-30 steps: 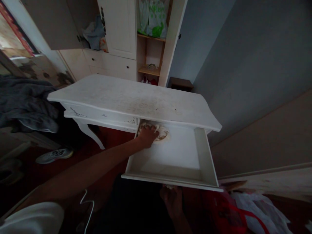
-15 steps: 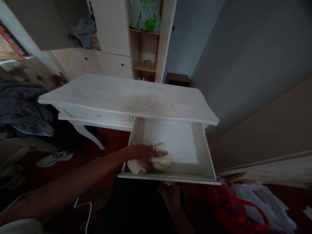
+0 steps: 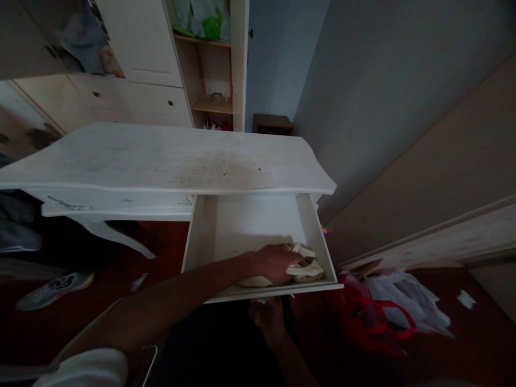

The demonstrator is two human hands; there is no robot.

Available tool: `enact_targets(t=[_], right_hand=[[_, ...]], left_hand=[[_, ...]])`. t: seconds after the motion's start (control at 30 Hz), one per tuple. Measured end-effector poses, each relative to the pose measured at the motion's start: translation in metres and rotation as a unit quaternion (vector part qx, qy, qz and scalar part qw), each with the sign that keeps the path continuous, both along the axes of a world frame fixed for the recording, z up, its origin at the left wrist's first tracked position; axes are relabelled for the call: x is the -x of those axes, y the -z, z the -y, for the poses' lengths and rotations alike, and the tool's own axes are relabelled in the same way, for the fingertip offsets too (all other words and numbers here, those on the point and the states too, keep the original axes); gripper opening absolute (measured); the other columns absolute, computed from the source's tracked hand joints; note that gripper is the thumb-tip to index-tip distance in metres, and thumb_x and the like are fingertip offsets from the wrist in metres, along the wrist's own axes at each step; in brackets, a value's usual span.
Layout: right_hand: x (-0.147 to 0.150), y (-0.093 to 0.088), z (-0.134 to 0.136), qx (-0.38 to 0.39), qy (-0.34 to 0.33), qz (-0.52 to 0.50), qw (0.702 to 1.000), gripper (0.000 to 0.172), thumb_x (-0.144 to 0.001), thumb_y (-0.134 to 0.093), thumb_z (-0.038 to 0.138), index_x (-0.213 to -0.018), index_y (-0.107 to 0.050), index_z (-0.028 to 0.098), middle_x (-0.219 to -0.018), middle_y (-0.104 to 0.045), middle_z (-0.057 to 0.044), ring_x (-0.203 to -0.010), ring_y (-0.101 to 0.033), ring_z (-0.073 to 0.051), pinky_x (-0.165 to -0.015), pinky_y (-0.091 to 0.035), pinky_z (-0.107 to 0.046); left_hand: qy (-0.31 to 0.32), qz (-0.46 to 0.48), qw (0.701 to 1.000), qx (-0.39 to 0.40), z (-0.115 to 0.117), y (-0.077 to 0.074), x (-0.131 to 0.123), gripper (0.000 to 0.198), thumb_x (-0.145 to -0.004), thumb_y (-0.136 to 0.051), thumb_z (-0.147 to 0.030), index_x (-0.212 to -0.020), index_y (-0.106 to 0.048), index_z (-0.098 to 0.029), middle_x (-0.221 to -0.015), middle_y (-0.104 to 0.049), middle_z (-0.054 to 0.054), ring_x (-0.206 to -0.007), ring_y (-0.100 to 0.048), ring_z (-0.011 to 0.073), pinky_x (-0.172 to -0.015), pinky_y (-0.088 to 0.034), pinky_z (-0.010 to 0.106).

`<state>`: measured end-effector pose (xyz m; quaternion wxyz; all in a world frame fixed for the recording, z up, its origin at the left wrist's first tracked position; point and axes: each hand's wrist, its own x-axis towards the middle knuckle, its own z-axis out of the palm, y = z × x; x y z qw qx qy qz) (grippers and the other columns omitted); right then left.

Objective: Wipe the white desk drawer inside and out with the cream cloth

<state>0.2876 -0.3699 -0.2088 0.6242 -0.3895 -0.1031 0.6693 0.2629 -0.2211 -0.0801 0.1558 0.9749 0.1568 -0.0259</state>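
A white drawer (image 3: pixel 193 236) is pulled out from the right side of the white desk (image 3: pixel 153 156). Inside it, my left hand (image 3: pixel 276 263) is closed on a cream cloth (image 3: pixel 308 269), pressed to the drawer bottom in the front right corner. Part of the cloth also shows under the palm. Below the drawer's front edge, my right hand (image 3: pixel 269 317) has its fingers curled against the drawer front, by a small pale piece that looks like its handle. The fingertips there are partly hidden.
The desk top has dark smudges. Behind it stands a white cabinet (image 3: pixel 153 54) with open shelves. A red bag (image 3: pixel 363 317) and a white plastic bag (image 3: pixel 407 303) lie on the floor at right. A shoe (image 3: pixel 56 290) is at left, and a grey wall (image 3: pixel 374 107) rises to the right.
My left hand has slid the cloth from the drawer's left front area to its right front corner. My right hand stays at the drawer front. The view has shifted right.
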Motion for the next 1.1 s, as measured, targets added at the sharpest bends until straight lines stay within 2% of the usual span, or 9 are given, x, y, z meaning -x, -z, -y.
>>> enact_targets(t=[0.1,0.17,0.27,0.37,0.53,0.73,0.8,0.97,1.1], right_hand=[[-0.001,-0.002,-0.001,-0.011,-0.007,0.018,1.000,0.048,-0.066,-0.075,0.065,-0.071,-0.068,0.018,-0.060,-0.069,-0.001,-0.034,-0.047,-0.009,-0.037,-0.031,-0.023],[-0.003,-0.006,-0.002,-0.015,-0.017,0.025,0.999,0.049,-0.066,-0.075,0.066,-0.070,-0.069,0.017,-0.059,-0.069,-0.001,-0.033,-0.047,-0.008,-0.037,-0.031,-0.023],[-0.004,-0.011,-0.003,-0.018,-0.032,0.033,0.999,0.052,-0.066,-0.074,0.067,-0.068,-0.068,0.015,-0.062,-0.070,-0.004,-0.033,-0.046,-0.007,-0.037,-0.032,-0.022],[-0.004,-0.013,-0.005,-0.022,-0.036,0.026,0.999,0.053,-0.064,-0.075,0.067,-0.069,-0.069,0.015,-0.060,-0.069,-0.003,-0.033,-0.046,-0.007,-0.036,-0.032,-0.022],[-0.003,-0.005,-0.003,-0.035,-0.033,0.036,0.998,0.049,-0.068,-0.074,0.064,-0.070,-0.068,0.016,-0.059,-0.068,-0.002,-0.032,-0.046,-0.007,-0.035,-0.033,-0.021],[-0.004,0.003,0.001,-0.019,-0.028,0.044,0.998,0.041,-0.072,-0.074,0.057,-0.074,-0.066,0.017,-0.062,-0.068,-0.001,-0.034,-0.048,-0.007,-0.036,-0.035,-0.020],[-0.004,0.002,0.001,-0.017,-0.027,0.038,0.999,0.041,-0.070,-0.075,0.057,-0.074,-0.065,0.017,-0.062,-0.069,-0.001,-0.033,-0.047,-0.007,-0.035,-0.035,-0.020],[-0.004,-0.001,0.000,-0.004,-0.024,0.037,0.999,0.042,-0.067,-0.077,0.058,-0.071,-0.065,0.017,-0.059,-0.067,-0.001,-0.034,-0.048,-0.008,-0.035,-0.036,-0.020],[-0.005,0.000,0.001,-0.007,-0.023,0.035,0.999,0.046,-0.067,-0.076,0.062,-0.071,-0.067,0.017,-0.059,-0.067,-0.001,-0.034,-0.045,-0.008,-0.035,-0.034,-0.021]], left_hand=[[0.058,0.055,0.995,-0.054,0.003,0.006,-0.028,0.054,-0.081,-0.061,-0.030,-0.134,-0.052,-0.027,-0.139,-0.051,0.013,-0.114,-0.056,0.0279,-0.089,-0.047,0.038],[0.089,0.073,0.989,-0.090,0.001,0.010,-0.040,0.043,-0.083,-0.059,-0.027,-0.126,-0.059,-0.027,-0.133,-0.054,0.013,-0.112,-0.054,0.0274,-0.090,-0.045,0.038],[0.112,0.091,0.981,-0.127,-0.006,0.014,-0.046,0.031,-0.089,-0.056,-0.030,-0.118,-0.065,-0.027,-0.119,-0.060,0.011,-0.106,-0.054,0.0252,-0.090,-0.042,0.036],[0.105,0.097,0.977,-0.161,-0.015,0.019,-0.045,0.028,-0.096,-0.047,-0.033,-0.116,-0.066,-0.029,-0.121,-0.061,0.008,-0.105,-0.053,0.0231,-0.087,-0.041,0.035],[0.004,0.073,0.977,-0.200,-0.041,0.020,-0.050,0.032,-0.100,-0.039,-0.032,-0.111,-0.068,-0.029,-0.128,-0.059,0.006,-0.109,-0.051,0.0238,-0.082,-0.040,0.036],[-0.231,0.071,0.949,-0.203,-0.083,0.007,-0.056,0.039,-0.101,-0.031,-0.028,-0.124,-0.063,-0.026,-0.134,-0.055,0.011,-0.113,-0.051,0.0291,-0.086,-0.042,0.043],[-0.286,0.067,0.936,-0.195,-0.091,0.003,-0.056,0.039,-0.101,-0.032,-0.026,-0.122,-0.064,-0.024,-0.131,-0.056,0.013,-0.114,-0.051,0.0306,-0.086,-0.042,0.046],[-0.349,0.055,0.917,-0.184,-0.092,0.002,-0.043,0.036,-0.099,-0.035,-0.023,-0.115,-0.067,-0.021,-0.128,-0.057,0.015,-0.114,-0.051,0.0332,-0.082,-0.044,0.048],[-0.392,0.028,0.903,-0.176,-0.089,0.001,-0.008,0.037,-0.097,-0.034,-0.019,-0.115,-0.067,-0.017,-0.120,-0.060,0.020,-0.109,-0.055,0.0355,-0.077,-0.046,0.050]])
